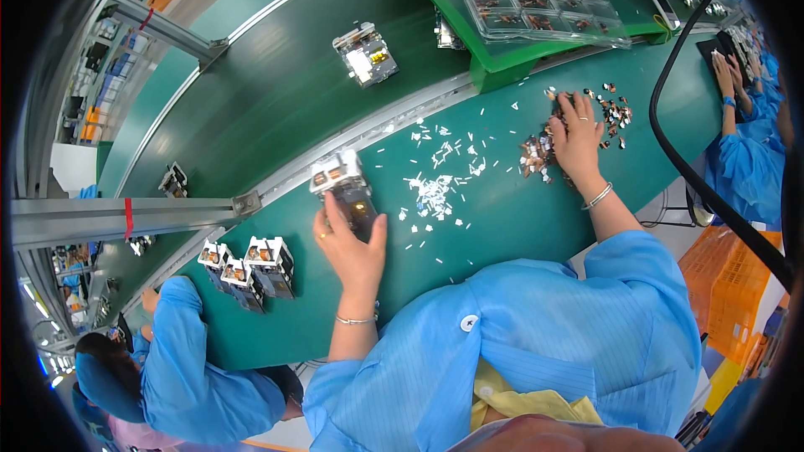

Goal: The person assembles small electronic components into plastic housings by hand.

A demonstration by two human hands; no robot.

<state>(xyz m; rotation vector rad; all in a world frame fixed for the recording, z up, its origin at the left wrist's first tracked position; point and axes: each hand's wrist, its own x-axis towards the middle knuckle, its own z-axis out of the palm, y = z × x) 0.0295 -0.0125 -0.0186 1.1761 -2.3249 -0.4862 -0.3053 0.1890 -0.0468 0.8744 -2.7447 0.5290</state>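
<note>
While three units (pixel 247 276) stand, seemingly done, near the left edge of the surface (pixel 519 234), loose parts (pixel 534 157) remain — left hand (pixel 353 258) clasping another unit (pixel 358 202), right hand (pixel 578 142) splayed, grasping nothing visible.

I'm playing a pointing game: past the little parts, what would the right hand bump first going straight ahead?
Going straight on, the right hand would probably meet the pale metal rail first, just before the green stand, though heights are hard to judge.

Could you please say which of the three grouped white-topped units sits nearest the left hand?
The rightmost unit, closest to the left hand; the front unit and leftmost unit sit farther away.
</note>
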